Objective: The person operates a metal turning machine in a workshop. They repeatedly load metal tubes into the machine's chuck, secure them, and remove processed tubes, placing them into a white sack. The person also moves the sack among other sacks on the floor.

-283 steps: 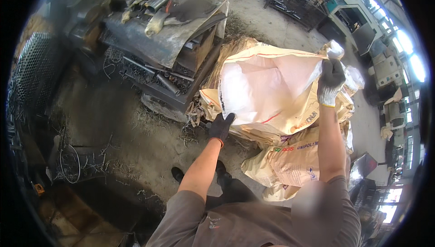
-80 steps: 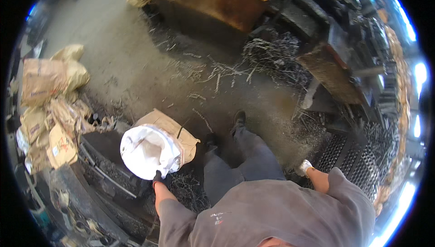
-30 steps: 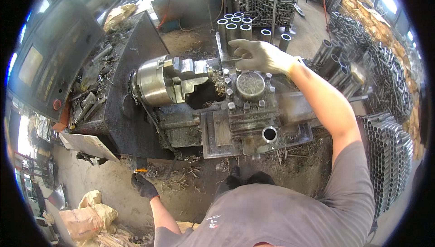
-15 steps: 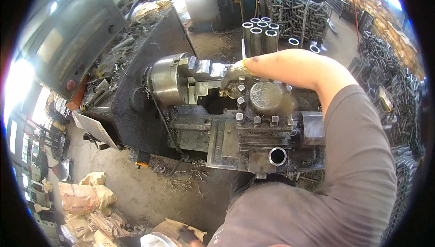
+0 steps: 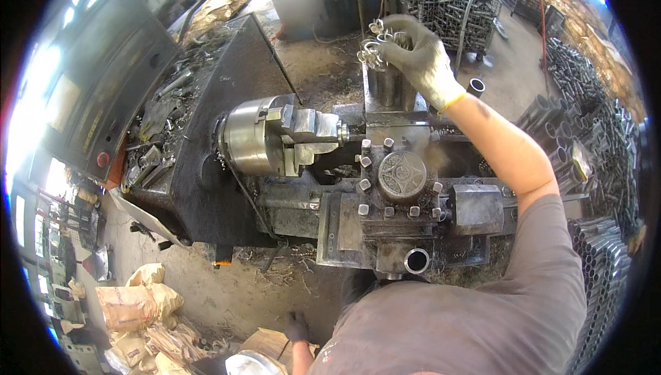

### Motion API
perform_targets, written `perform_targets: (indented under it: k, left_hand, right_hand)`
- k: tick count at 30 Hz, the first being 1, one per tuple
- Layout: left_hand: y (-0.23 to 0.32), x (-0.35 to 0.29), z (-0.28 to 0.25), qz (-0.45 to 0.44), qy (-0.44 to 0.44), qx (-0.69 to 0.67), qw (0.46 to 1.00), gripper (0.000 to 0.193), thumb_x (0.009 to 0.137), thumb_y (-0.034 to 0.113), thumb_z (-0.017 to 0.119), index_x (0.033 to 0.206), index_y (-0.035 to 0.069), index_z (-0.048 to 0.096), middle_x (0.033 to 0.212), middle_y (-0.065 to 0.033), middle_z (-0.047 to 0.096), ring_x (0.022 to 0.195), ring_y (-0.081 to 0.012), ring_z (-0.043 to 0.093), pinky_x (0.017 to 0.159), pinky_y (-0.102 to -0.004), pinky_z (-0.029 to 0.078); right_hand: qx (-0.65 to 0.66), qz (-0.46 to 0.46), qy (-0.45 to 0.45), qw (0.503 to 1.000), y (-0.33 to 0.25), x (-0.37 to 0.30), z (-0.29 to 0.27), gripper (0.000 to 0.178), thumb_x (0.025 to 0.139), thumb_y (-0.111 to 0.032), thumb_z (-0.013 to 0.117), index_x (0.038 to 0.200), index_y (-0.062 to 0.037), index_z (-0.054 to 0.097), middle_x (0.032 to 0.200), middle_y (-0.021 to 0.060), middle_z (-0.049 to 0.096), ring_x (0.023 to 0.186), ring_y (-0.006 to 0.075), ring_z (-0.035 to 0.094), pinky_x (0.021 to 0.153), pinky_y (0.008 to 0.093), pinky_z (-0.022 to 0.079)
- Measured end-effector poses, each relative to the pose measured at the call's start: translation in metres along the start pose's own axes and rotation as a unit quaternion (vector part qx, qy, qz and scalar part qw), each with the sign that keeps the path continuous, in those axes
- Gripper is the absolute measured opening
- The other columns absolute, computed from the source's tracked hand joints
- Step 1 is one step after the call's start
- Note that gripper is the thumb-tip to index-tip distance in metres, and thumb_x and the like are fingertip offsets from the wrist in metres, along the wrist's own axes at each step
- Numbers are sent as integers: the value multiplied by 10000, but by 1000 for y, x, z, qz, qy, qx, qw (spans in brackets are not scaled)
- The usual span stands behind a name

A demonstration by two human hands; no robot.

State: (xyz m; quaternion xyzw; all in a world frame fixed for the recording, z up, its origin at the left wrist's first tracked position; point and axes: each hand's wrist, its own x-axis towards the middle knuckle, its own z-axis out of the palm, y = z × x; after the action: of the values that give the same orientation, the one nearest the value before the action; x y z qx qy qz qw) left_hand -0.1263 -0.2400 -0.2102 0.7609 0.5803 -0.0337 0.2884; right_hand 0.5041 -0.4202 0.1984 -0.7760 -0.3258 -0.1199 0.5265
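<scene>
My right hand (image 5: 421, 62), in a pale glove with darkened fingers, reaches over the group of upright steel tubes (image 5: 385, 89) behind the tool post. Its thumb and fingers curl round the bright rim of a tube; which tube is hard to make out. My left hand (image 5: 297, 327), in a dark glove, hangs low at the bottom edge beside a piece of cardboard (image 5: 265, 342); its fingers are too dark to read. In the lathe chuck (image 5: 251, 135), a short ring-like end (image 5: 342, 132) shows at the jaws. The square tool post (image 5: 401, 179) stands right of the chuck.
Paper sacks (image 5: 134, 306) lie on the floor at lower left. A wire basket of metal parts (image 5: 447, 3) stands at the back. Stacked tubes (image 5: 606, 272) line the right side. Metal scraps (image 5: 162, 113) cover the headstock. A lone tube (image 5: 475, 87) stands behind the lathe.
My right hand has moved from the chuck jaws back and right to the upright tubes. My left hand has come more into view at the bottom. The view has shifted slightly.
</scene>
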Motion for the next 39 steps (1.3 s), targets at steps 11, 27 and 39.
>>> perform_targets:
  k: [11, 27, 39]
  left_hand:
    - [324, 63, -123, 590, 207, -89, 775, 553, 886, 260, 774, 1377, 70, 609, 1352, -182, 642, 1235, -391, 617, 1116, -528, 463]
    - [540, 117, -71, 718, 324, 16, 615, 607, 844, 393, 728, 1406, 194, 613, 1479, -187, 540, 1439, -407, 440, 1269, -597, 253]
    - [546, 112, -71, 695, 314, 81, 642, 623, 745, 457, 783, 1313, 244, 642, 1429, -185, 549, 1375, -411, 479, 1231, -642, 261]
  right_hand:
    - [-316, -38, -459, 829, 24, 11, 85, 394, 807, -276, 761, 1142, -69, 772, 988, 158, 788, 933, 333, 758, 857, 428, 592]
    - [-11, 31, -632, 774, 194, 5, 130, 351, 886, -197, 782, 1205, -63, 720, 920, 110, 764, 827, 238, 729, 755, 379, 582]
    - [99, 367, -686, 620, 188, -4, 105, 165, 964, -220, 769, 940, -64, 719, 756, 30, 667, 647, 114, 637, 598, 290, 518]
